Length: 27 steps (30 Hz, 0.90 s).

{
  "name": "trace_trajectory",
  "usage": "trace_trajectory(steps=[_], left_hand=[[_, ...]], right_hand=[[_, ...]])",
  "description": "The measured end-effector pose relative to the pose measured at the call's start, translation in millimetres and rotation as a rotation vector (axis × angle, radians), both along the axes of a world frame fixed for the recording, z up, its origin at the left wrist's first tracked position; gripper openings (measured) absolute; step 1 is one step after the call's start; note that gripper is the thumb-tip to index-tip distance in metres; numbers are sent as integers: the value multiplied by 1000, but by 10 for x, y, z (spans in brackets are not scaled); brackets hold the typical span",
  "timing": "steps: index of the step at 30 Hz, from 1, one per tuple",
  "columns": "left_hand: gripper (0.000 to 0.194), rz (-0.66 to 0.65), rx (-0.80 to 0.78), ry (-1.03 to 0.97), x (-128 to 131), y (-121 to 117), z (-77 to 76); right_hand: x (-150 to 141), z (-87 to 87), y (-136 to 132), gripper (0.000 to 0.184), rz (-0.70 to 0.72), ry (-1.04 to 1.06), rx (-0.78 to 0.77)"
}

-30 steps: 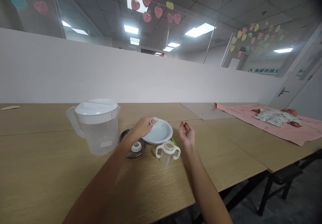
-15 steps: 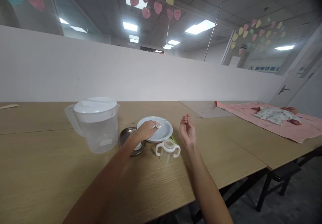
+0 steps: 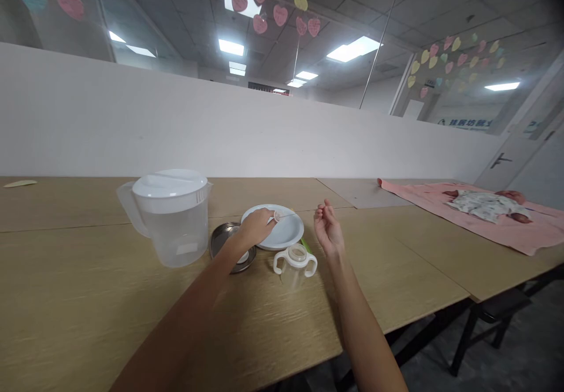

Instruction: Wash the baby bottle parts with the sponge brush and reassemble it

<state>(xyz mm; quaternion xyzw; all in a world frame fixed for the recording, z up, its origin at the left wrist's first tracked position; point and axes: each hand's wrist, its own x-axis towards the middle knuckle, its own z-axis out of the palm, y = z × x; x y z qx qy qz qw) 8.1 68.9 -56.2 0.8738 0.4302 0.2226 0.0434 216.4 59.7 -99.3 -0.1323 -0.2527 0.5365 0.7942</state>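
My left hand (image 3: 258, 226) is closed on a small clear piece that looks like a bottle nipple (image 3: 277, 216), over the white plate (image 3: 288, 233). A thin pale line runs rightward from this piece. My right hand (image 3: 328, 230) is raised just right of the plate, palm toward me, its fingers curled together; anything between them is too small to make out. Below the plate stands a clear baby bottle (image 3: 294, 271) with white handles and an uncovered top. A round metal dish (image 3: 220, 240) with something white in it is partly hidden behind my left forearm.
A large clear pitcher (image 3: 183, 227) with a white lid stands left of the dish. Something green (image 3: 305, 245) lies beside the plate's right edge. At far right a doll (image 3: 480, 204) lies on a pink cloth (image 3: 418, 204). A white wall (image 3: 247, 139) backs the table.
The clear piece in my left hand has turned, its round face less toward me, and the thin line beside it shows more clearly. My hands have hardly moved; the view has shifted slightly.
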Motion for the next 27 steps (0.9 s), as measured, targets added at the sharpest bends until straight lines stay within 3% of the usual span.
trace_trajectory(steps=[13, 21, 27], left_hand=[[28, 52, 35, 30, -9, -8, -6], [30, -132, 46, 138, 5, -112, -8], [30, -81, 78, 145, -18, -133, 19]], right_hand=[[21, -34, 34, 19, -74, -27, 5], [15, -45, 43, 17, -86, -24, -2], [42, -57, 58, 15, -106, -19, 10]])
